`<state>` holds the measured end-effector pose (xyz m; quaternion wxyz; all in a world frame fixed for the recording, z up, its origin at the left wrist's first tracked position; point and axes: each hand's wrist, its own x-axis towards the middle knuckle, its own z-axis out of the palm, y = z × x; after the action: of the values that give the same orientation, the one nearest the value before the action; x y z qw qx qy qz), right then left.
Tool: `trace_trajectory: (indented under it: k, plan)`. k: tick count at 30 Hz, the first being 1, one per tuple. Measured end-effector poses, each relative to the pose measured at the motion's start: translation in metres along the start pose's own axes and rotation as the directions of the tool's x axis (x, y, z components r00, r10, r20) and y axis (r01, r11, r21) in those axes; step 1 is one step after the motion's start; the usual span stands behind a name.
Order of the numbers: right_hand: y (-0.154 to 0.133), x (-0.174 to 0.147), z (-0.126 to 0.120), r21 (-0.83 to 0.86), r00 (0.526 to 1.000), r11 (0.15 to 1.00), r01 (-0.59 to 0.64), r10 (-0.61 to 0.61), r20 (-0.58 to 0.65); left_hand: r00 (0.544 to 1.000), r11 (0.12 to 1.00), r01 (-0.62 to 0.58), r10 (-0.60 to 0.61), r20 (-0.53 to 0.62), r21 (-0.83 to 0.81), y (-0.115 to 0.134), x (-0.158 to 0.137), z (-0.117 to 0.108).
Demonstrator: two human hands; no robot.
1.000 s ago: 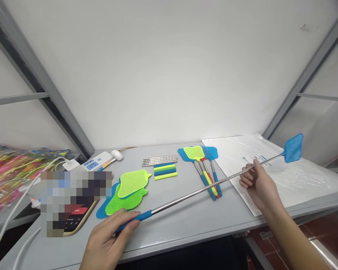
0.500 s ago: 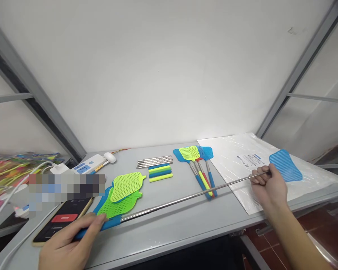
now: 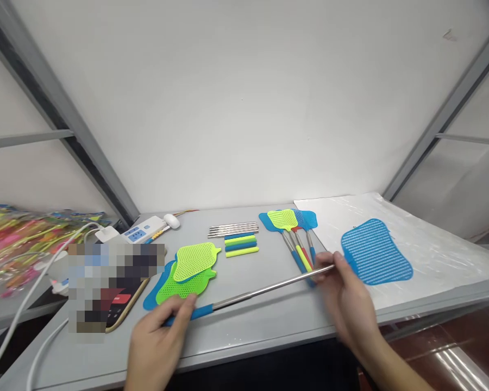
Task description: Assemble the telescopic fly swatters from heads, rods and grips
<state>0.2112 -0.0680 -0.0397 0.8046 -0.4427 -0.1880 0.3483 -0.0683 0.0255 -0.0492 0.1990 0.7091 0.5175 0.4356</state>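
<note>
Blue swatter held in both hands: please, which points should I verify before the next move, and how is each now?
1. Left hand on blue grip: ok.
2. Right hand on metal rod, near blue mesh head: ok.
3. Metal rod fully collapsed: not ok, its thinner section is out.
4. Metal rod joined to blue mesh head: cannot tell, right hand covers the joint.
5. Left hand clear of bright green head: cannot tell, they overlap in view.

- Pale wall (image 3: 240, 108) straight ahead — one small mark high on the right.
- Grey posts rise either side, left (image 3: 87, 146) and right (image 3: 430, 136), each with a crossbar.
- Grey bench against the wall.
- Reddish-brown floor (image 3: 427, 347) — glossy, streaked with light.
</note>
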Motion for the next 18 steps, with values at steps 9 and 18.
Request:
trace_trajectory:
  k: [9,18]
  plan:
    - [0.034,-0.04,0.027,-0.2,0.971,0.978,-0.061,0.104,0.213,0.961,0.973,-0.183,0.208,0.183,-0.143,0.025,-0.02,0.01]
    - [0.022,-0.035,0.014,-0.383,0.874,0.92,0.083,0.117,0.472,0.957,0.964,-0.227,0.247,0.151,-0.139,0.033,-0.027,0.009]
